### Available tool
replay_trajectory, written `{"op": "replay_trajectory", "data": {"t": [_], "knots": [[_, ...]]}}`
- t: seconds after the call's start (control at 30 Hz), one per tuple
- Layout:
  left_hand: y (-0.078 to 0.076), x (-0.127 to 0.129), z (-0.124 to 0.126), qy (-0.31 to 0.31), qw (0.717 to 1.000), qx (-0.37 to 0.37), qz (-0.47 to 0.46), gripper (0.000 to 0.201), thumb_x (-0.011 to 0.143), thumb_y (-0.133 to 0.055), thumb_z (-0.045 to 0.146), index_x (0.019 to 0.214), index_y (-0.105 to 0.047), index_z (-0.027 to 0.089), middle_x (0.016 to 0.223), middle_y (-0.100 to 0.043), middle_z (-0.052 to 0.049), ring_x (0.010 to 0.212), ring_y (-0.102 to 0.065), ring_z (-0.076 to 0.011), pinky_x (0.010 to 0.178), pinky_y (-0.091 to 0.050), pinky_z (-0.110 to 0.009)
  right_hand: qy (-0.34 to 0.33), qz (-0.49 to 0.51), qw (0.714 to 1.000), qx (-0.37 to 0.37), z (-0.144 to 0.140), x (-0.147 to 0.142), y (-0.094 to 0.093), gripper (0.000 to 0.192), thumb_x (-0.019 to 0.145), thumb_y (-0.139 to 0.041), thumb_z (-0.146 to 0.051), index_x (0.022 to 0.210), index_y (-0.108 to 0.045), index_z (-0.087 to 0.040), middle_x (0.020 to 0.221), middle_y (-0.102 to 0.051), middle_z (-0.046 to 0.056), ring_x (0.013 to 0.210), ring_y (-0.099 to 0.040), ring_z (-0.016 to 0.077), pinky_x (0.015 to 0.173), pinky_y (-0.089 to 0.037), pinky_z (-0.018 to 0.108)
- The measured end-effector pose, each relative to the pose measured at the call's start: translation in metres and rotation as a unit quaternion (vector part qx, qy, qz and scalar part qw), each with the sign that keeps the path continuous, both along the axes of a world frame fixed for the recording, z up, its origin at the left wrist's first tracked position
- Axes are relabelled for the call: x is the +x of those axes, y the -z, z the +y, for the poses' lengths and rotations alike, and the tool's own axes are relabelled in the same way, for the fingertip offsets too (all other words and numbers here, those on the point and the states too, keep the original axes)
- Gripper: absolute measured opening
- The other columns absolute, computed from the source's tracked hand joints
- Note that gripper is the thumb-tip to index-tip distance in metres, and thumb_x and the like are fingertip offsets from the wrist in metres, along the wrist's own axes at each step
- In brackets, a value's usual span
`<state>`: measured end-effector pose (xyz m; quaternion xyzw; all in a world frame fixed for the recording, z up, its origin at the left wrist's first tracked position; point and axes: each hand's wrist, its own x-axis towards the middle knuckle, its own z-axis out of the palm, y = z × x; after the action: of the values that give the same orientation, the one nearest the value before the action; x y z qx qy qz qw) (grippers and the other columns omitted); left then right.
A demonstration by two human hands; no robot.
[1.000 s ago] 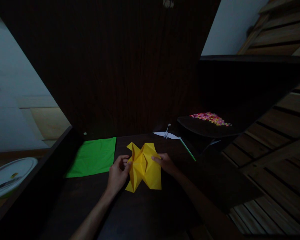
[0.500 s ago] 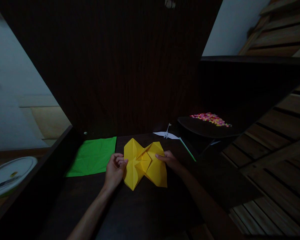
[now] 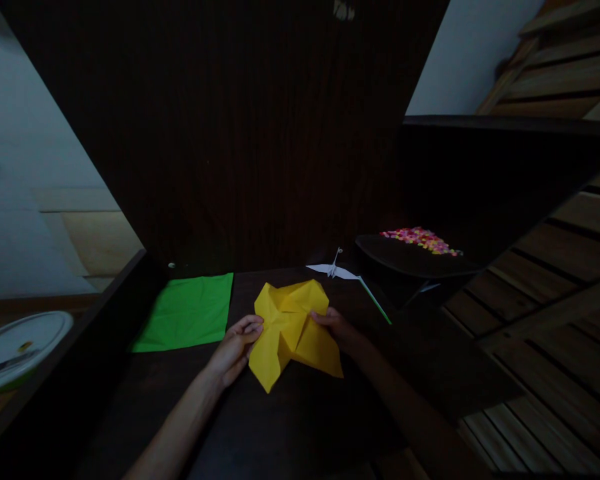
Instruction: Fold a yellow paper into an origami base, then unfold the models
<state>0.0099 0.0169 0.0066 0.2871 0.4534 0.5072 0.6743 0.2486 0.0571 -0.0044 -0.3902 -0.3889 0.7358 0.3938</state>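
Observation:
A partly folded sheet of yellow origami paper (image 3: 295,327) is held between my two hands, low over the dark wooden surface. Its flaps fan out at the corners, and creases cross in the middle. My left hand (image 3: 237,343) pinches the left edge, thumb on top. On the other side, my right hand (image 3: 337,325) grips the right edge with the thumb pressed onto the face; its other fingers are hidden beneath. A flat green sheet (image 3: 187,313) lies to the left of my left hand. Beyond my right hand sits a white paper crane (image 3: 332,270) with spread wings.
A thin green stick (image 3: 375,300) lies right of the crane. Several small pink, red and yellow pieces (image 3: 420,240) are heaped on a dark curved shelf (image 3: 405,263). A dark upright panel (image 3: 255,147) closes the back. A round white lid (image 3: 25,350) is at far left.
The yellow paper has changed shape: its upper middle gap has filled with a raised fold, and its lower left tip has dropped. My left hand has moved slightly right along with its edge.

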Motion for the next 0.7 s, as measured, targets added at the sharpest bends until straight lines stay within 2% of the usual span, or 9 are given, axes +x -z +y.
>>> {"op": "replay_trajectory", "data": {"t": [0.13,0.27,0.43,0.57,0.7], "knots": [[0.004,0.008,-0.003,0.019,1.000,0.004,-0.010,0.026,0.057,-0.082,0.018,0.077,-0.066,0.017,0.077,-0.067,-0.001,0.067,-0.064,-0.0121,0.061,-0.049,-0.021,-0.028,0.047,0.998,0.006,-0.007,-0.010,0.000,0.051,0.061,-0.081,-0.041,0.103,-0.067,-0.016,0.100,-0.074,0.011,0.094,-0.069,0.0278,0.086,-0.052,0.038],[0.007,0.017,-0.008,0.036,0.999,0.013,-0.010,0.027,0.057,-0.084,0.021,0.078,-0.068,0.017,0.077,-0.068,-0.001,0.066,-0.064,-0.0130,0.061,-0.049,-0.022,-0.060,0.074,0.995,0.015,-0.014,-0.018,0.002,0.051,0.063,-0.081,-0.043,0.104,-0.067,-0.016,0.102,-0.073,0.011,0.097,-0.068,0.0276,0.088,-0.051,0.039],[0.005,0.028,-0.017,0.061,0.998,0.034,-0.002,0.029,0.059,-0.084,0.023,0.084,-0.070,0.018,0.084,-0.071,-0.006,0.077,-0.068,-0.0201,0.066,-0.052,-0.027,-0.078,0.075,0.994,0.007,-0.020,-0.029,0.009,0.052,0.062,-0.083,-0.045,0.103,-0.067,-0.015,0.102,-0.072,0.011,0.095,-0.069,0.0274,0.088,-0.051,0.040],[0.003,0.029,-0.018,0.057,0.997,0.053,0.007,0.032,0.058,-0.085,0.026,0.086,-0.070,0.018,0.088,-0.072,-0.008,0.078,-0.069,-0.0223,0.067,-0.053,-0.030,-0.050,0.081,0.995,0.009,-0.020,-0.033,0.008,0.058,0.057,-0.085,-0.045,0.103,-0.066,-0.017,0.104,-0.072,0.011,0.099,-0.068,0.0293,0.088,-0.051,0.041],[-0.002,0.018,-0.010,0.020,0.998,0.051,0.013,0.036,0.055,-0.086,0.028,0.085,-0.070,0.018,0.088,-0.071,-0.006,0.073,-0.068,-0.0186,0.065,-0.052,-0.027,-0.018,0.094,0.995,0.031,-0.016,-0.025,-0.003,0.053,0.059,-0.083,-0.042,0.103,-0.066,-0.018,0.110,-0.071,0.012,0.104,-0.066,0.0296,0.090,-0.052,0.041]]}}
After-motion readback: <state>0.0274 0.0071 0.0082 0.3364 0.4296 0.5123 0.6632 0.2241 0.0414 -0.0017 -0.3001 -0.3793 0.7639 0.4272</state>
